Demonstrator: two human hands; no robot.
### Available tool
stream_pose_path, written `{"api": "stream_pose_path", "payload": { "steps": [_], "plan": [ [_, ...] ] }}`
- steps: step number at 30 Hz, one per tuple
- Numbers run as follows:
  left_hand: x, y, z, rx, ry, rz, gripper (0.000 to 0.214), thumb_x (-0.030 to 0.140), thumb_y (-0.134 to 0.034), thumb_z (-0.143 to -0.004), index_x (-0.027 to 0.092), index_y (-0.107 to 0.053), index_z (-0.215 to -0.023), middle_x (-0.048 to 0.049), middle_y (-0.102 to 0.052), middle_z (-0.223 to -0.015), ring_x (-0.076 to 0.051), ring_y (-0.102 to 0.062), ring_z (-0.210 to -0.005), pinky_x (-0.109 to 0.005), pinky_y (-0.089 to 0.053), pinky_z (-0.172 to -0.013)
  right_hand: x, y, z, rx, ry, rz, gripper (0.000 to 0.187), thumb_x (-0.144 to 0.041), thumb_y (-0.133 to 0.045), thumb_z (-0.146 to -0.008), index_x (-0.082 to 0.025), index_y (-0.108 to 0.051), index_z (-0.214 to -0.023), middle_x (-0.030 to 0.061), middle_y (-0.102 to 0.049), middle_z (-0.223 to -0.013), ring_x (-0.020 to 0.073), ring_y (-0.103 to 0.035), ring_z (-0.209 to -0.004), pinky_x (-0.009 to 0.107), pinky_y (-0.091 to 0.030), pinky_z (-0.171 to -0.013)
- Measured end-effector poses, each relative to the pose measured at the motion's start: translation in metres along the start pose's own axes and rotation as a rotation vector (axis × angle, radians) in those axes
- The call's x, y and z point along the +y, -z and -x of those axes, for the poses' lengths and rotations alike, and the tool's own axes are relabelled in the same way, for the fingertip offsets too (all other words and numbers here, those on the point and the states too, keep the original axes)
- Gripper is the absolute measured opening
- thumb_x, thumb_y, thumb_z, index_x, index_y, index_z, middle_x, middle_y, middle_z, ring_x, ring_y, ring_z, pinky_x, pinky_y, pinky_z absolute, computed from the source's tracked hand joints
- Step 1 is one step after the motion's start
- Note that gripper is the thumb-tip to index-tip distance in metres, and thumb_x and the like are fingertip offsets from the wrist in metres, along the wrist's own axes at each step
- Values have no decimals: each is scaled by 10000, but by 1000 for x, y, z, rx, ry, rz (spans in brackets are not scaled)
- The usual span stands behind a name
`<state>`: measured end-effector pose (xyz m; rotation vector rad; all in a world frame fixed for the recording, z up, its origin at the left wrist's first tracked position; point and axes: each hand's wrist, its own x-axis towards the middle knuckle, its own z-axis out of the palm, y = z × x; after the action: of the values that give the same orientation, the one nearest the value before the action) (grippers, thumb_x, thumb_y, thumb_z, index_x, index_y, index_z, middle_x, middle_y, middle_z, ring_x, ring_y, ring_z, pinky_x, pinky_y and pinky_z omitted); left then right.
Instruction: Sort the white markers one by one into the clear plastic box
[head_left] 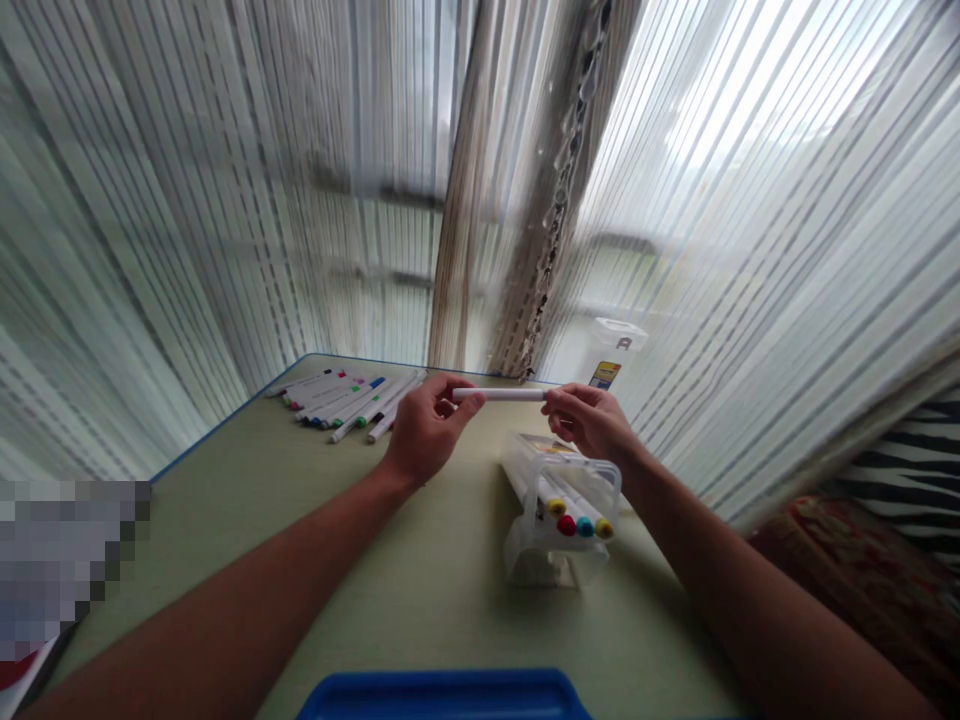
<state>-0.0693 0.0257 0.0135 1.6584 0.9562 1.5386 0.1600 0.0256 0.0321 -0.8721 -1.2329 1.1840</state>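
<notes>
A white marker (506, 395) is held level above the table, between my two hands. My left hand (429, 425) pinches its left end between thumb and fingers. At the other end, the fingertips of my right hand (589, 420) are closed on the marker's dark tip or cap. Below my right hand lies a clear plastic case (521, 550), its open end toward me. Several white markers with coloured ends rest in it, among them a red end (567, 525) and a blue end (585, 526). Left of my left hand, several loose markers (337, 400) are spread on the table.
The pale green table (442, 600) has a blue edge. A clear container (616, 345) with a yellow label stands at the back right. A blue tray-like object (442, 695) is at the front. Striped string curtains (360, 200) hang behind. Patterned fabric (862, 570) lies at the right.
</notes>
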Motion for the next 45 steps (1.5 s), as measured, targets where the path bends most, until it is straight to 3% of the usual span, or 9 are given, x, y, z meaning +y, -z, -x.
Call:
{"api": "stream_pose_path", "payload": {
  "steps": [9,21,26,38,45],
  "plan": [
    [-4,2,-1,-2,-30,-28,374,493,-732,-801,142,-718,-930,-54,-712,-734,-158,-649,-637,-256,-502,-590,1,1,0,-18,-1,21,287,-390,-893,-646,-161,-722,-667,38,-695,-628,82,-544,-451,190,-309,-368],
    [1,1,-1,-32,-20,24,374,486,-741,-795,133,-713,-915,-51,-705,-684,-152,-648,-612,-227,-462,-524,-1,0,1,-34,17,-6,255,-343,-915,-612,-182,-754,-727,25,-703,-646,76,-526,-448,193,-294,-373],
    [0,0,-1,-36,-21,16,379,484,-745,-793,130,-711,-924,-55,-709,-723,-158,-659,-648,-241,-494,-574,-1,-1,1,-20,18,-2,272,-315,-936,-573,-180,-752,-721,9,-671,-586,82,-531,-445,192,-286,-380],
    [5,-3,2,-15,53,115,264,368,-619,-886,146,-624,-1029,-33,-679,-804,-57,-468,-445,-200,-360,-419,0,-1,0,17,34,35,295,-392,-926,-582,-177,-751,-685,38,-704,-635,82,-504,-435,213,-290,-356],
    [3,-3,0,-50,74,207,251,335,-560,-905,134,-606,-1048,-18,-657,-772,-56,-439,-414,-203,-315,-372,0,-1,-1,55,23,23,314,-401,-935,-577,-175,-730,-647,41,-699,-618,73,-483,-426,211,-302,-351]
  ]
}}
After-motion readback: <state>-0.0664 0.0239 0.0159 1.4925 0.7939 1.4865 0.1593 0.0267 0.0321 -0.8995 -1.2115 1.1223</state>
